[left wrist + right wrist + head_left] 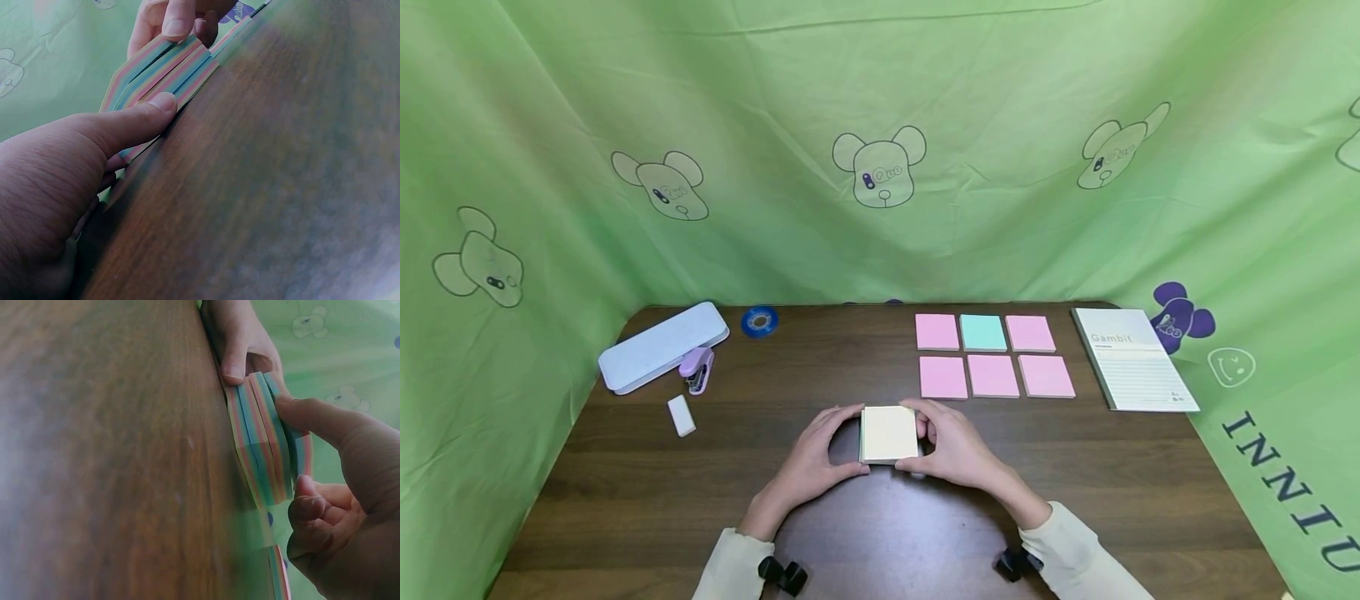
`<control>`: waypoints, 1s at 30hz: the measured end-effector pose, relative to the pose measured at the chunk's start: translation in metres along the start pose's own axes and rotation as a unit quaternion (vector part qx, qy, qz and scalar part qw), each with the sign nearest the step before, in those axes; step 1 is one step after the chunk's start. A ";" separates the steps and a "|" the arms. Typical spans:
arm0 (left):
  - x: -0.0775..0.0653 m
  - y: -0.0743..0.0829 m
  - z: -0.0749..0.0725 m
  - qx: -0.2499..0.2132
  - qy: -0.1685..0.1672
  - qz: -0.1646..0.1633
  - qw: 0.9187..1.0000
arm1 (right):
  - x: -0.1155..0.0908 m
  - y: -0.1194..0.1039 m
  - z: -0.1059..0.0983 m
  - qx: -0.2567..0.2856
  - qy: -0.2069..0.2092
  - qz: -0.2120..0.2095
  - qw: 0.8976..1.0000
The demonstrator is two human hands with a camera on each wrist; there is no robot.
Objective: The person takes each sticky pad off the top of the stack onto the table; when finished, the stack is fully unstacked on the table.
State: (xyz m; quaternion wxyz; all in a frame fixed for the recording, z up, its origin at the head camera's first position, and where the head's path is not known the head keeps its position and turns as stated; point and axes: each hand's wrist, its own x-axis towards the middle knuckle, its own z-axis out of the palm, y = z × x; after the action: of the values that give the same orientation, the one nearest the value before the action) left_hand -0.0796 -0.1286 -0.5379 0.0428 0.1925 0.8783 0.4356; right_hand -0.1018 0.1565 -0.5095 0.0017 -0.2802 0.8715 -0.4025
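Note:
A stack of multicoloured sticky note pads [267, 440], pale yellow on top [888, 433], stands on the table between both hands. My left hand [816, 454] grips the stack's left side, its thumb at the near edge and fingers at the far side. From the right, my right hand [951, 442] pinches the uppermost pad between thumb and fingers. A dark gap shows under that pad in the left wrist view, and striped pink, blue and yellow edges show below it.
Behind the stack to the right lie two rows of pads, pink [943, 377] and one turquoise [983, 332]. A notepad [1138, 362] lies far right. At left are a pale case [662, 346], purple stapler [697, 369], white eraser [681, 416] and blue tape roll [760, 322].

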 end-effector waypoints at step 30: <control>-0.001 -0.002 0.000 0.002 0.003 0.004 1.000 | -0.048 0.045 -0.044 -0.084 0.021 0.067 0.994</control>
State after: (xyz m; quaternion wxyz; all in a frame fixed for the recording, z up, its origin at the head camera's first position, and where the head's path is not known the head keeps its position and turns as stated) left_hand -0.0796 -0.1300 -0.5397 0.0376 0.1948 0.8786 0.4344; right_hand -0.0935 0.2344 -0.5217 -0.0129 -0.2122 0.9187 -0.3329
